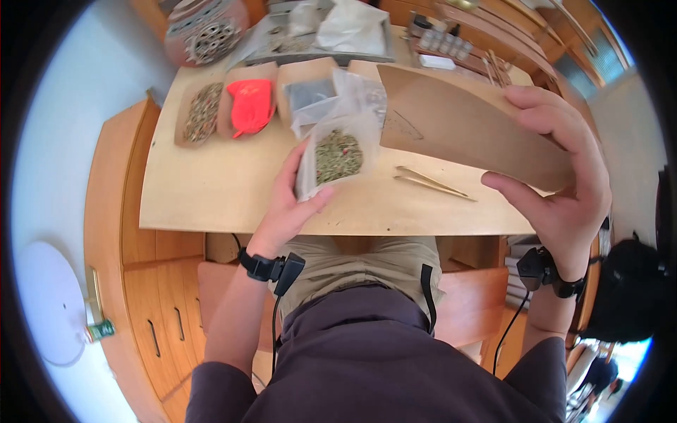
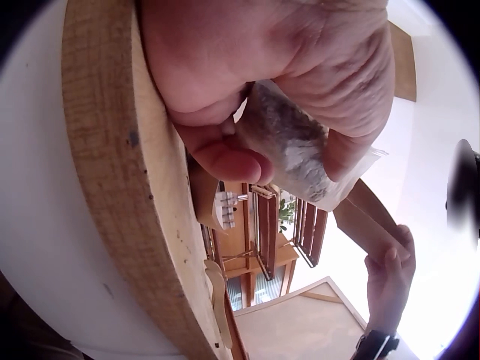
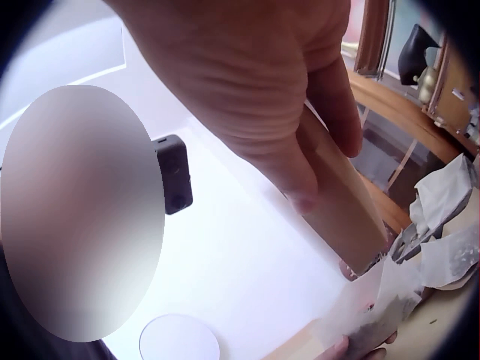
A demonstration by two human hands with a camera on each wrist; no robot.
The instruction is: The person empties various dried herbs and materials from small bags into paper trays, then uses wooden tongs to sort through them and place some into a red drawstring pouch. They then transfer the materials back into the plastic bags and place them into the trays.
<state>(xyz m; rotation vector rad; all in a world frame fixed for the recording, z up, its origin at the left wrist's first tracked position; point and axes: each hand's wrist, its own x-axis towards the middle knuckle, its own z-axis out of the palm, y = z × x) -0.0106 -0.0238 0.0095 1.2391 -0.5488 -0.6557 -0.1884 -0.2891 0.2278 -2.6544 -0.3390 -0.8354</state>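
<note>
My left hand (image 1: 288, 208) grips a small translucent pouch (image 1: 306, 175) with its mouth open. Chopped dried green herbs (image 1: 338, 156) with a few red bits lie inside it. My right hand (image 1: 575, 162) pinches a long, curved piece of brown cardboard (image 1: 465, 116) between thumb and fingers. Dark specks dot the cardboard's far part. In the right wrist view the cardboard (image 3: 345, 202) slopes down, its low end right at the mouth of the pouch (image 3: 390, 292). Brass-coloured tweezers (image 1: 434, 185) lie on the table below the cardboard.
Across the table (image 1: 190, 204) stand a brown paper tray of dried plant pieces (image 1: 202, 113), a red pouch (image 1: 252, 106) in another tray, and a grey packet (image 1: 310, 93). Behind are a metal tray (image 1: 282, 51) with white bags, small bottles (image 1: 444, 44) and a pierced pot (image 1: 208, 35).
</note>
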